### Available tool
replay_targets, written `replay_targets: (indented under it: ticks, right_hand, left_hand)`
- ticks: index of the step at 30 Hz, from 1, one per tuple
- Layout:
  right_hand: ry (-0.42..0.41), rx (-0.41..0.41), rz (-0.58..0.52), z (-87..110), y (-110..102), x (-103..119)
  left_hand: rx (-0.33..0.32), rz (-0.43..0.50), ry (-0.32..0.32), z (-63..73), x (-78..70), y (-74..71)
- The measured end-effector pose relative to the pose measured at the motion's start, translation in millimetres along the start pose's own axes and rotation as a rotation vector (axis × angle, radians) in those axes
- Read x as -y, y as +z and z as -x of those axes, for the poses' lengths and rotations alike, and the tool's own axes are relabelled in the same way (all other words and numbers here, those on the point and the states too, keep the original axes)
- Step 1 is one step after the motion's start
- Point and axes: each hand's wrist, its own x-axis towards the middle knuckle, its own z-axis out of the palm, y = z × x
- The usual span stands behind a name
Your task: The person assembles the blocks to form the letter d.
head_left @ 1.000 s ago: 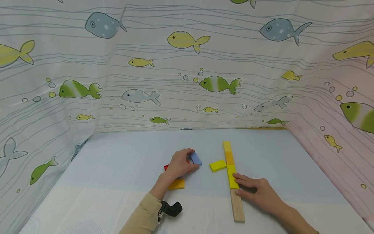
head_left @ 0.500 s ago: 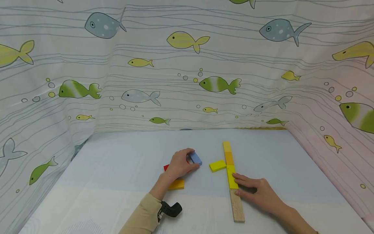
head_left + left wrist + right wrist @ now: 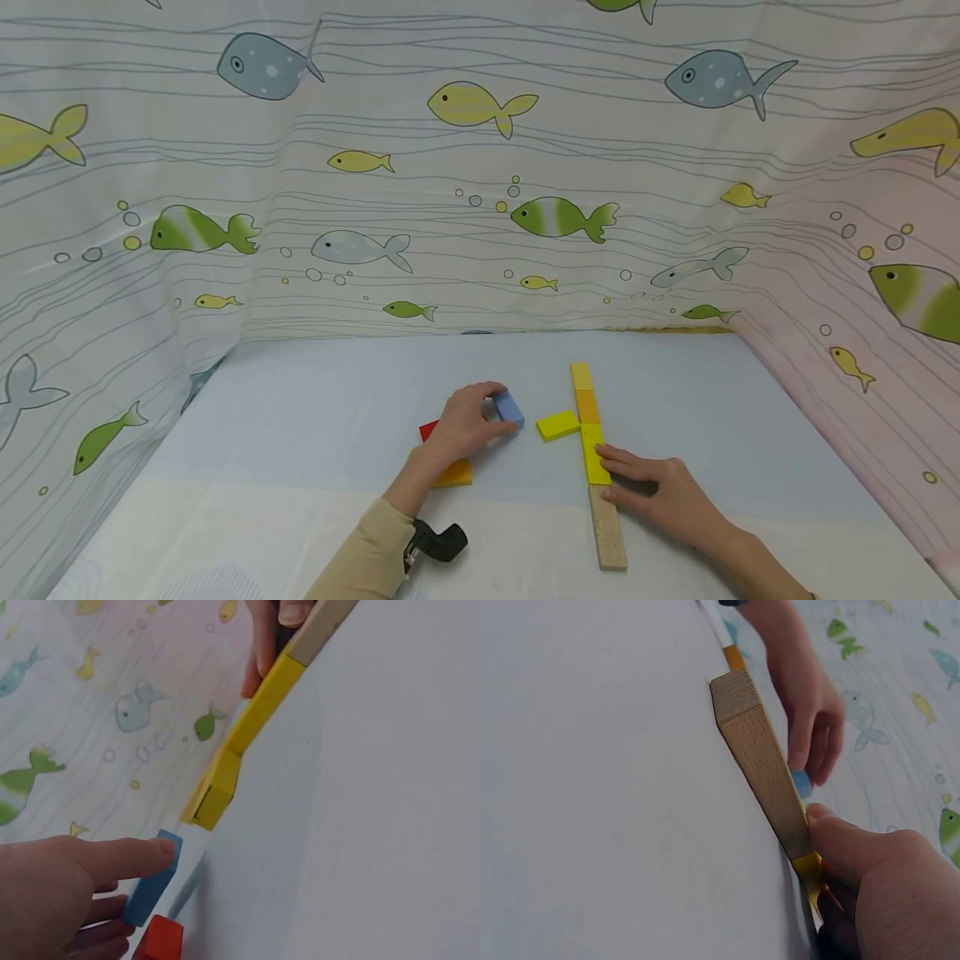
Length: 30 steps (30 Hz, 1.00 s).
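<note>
My left hand (image 3: 461, 427) pinches a blue block (image 3: 508, 409) between thumb and fingers; the left wrist view shows the thumb on one end of that block (image 3: 154, 881). A row of blocks runs away from me: a plain wooden block (image 3: 608, 529), a yellow block (image 3: 596, 455), an orange block (image 3: 587, 407) and a lighter yellow block (image 3: 581, 375). Another yellow block (image 3: 558, 425) lies slanted, its corner at the row's left side. With extended fingertips, my right hand (image 3: 675, 496) touches the row's right side, near where wooden and yellow blocks meet.
A red block (image 3: 428, 430) and an orange-yellow block (image 3: 453, 474) lie partly hidden under my left hand and wrist. A black device (image 3: 441, 542) is strapped at my left sleeve. Fish-patterned cloth (image 3: 450, 167) hangs around the table (image 3: 337, 383).
My left hand has shifted slightly to the right with the blue block, toward the slanted yellow block. The right hand and the row stay as they were.
</note>
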Motion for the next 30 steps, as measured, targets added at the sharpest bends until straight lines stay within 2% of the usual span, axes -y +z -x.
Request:
replay_targets:
  ticks: [10, 18, 30]
  right_hand:
    - [-0.014, -0.005, -0.011, 0.0, -0.2, -0.8]
    - [-0.012, -0.005, 0.001, -0.5, -0.3, -0.6]
    - [0.001, 0.002, -0.012, 0.1, -0.6, 0.8]
  left_hand:
    - [0.081, -0.03, 0.089, 4.9, -4.6, -1.8]
    - [0.138, -0.019, 0.113, 6.9, -8.7, -2.7]
    - [0.21, -0.064, 0.12, 14.1, -9.7, 0.0]
